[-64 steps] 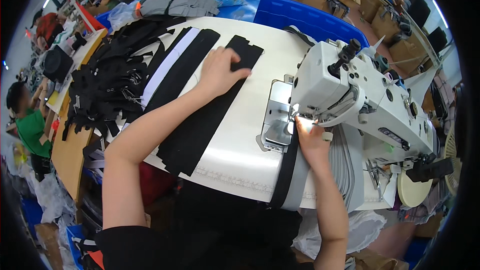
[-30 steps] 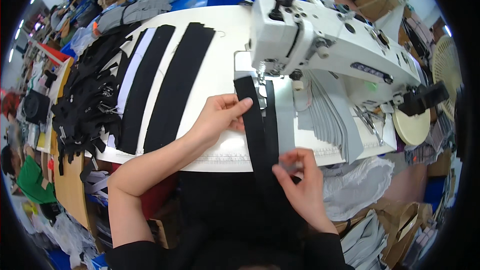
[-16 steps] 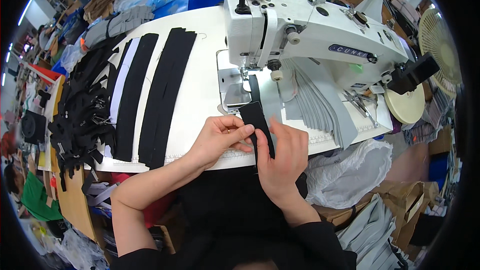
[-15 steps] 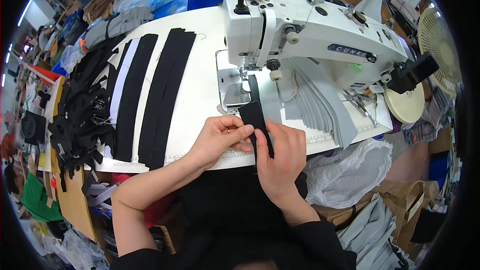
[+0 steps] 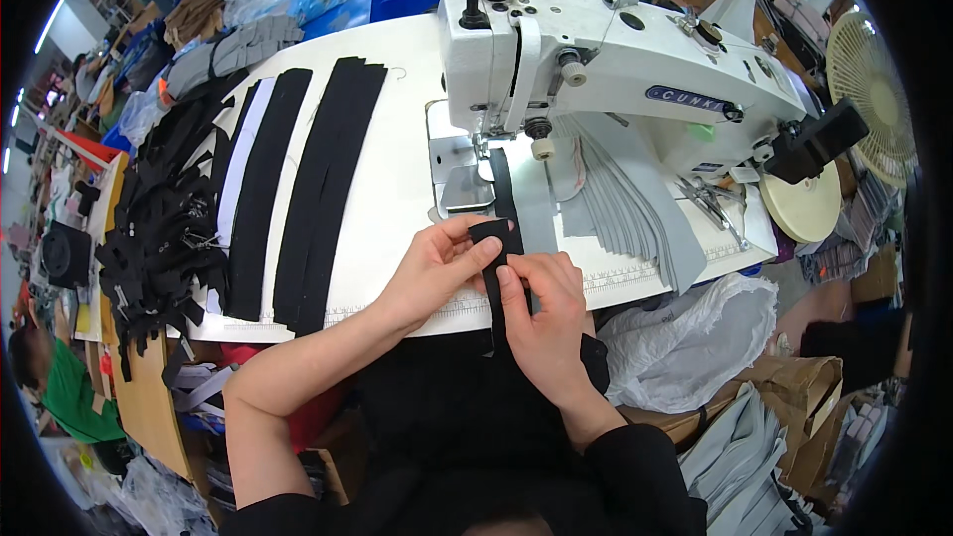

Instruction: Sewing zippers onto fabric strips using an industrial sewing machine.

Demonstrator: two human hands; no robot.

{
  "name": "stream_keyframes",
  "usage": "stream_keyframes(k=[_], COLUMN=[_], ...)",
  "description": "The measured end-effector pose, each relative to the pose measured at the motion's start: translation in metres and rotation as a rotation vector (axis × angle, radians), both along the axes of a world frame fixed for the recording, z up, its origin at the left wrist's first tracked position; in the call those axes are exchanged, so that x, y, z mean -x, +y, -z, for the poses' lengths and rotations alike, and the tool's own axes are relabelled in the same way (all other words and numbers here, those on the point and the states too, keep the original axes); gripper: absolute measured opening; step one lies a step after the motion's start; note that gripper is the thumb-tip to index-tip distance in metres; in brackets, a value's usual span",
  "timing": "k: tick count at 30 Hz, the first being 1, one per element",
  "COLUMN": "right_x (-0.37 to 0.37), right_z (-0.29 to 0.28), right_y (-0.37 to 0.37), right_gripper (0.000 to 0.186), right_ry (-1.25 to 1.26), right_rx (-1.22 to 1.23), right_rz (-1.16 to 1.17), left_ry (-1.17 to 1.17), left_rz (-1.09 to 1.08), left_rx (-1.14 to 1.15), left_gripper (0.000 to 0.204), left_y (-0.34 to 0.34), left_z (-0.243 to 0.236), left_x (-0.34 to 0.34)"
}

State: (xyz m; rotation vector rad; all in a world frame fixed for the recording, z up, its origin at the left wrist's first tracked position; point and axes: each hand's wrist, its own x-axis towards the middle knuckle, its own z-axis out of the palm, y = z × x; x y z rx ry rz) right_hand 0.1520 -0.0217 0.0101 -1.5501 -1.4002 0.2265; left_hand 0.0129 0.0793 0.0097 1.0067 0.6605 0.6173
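Black fabric, cut as a narrow strip, is held upright-ish in front of the sewing machine, near the front edge of the white table. Its upper end is pinched between thumb and fingers of the left hand; its right side is gripped lower down by the thumb and fingers of the right hand, and its tail hangs toward the lap. Behind it, a black band and a grey panel are laid out beside the metal plate.

For good handling, the strip is probably best kept flat and untwisted, with its edges squared by the fingertips and with even, light tension between both hands. Fingertips should be kept well back from the needle area.

To the left, room for moving is offered by the white surface between the plate and the black stack; to the right, the way is bounded by fanned grey pieces, whose edges could easily be caught by a sleeve
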Motion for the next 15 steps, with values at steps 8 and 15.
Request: stream_keyframes(k=[8,15], right_x=[-0.007,-0.019], right_z=[-0.007,-0.007], right_y=[0.001,0.005], right_gripper=[0.006,0.008], right_ry=[0.101,0.218], right_rx=[0.097,0.295], right_rz=[-0.143,-0.246], left_ry=[-0.089,-0.079], left_rz=[0.027,0.065], left_rx=[-0.050,-0.011], left_gripper=[0.020,0.011], left_y=[0.014,0.020], left_z=[0.005,0.000], left_x=[0.001,0.004])
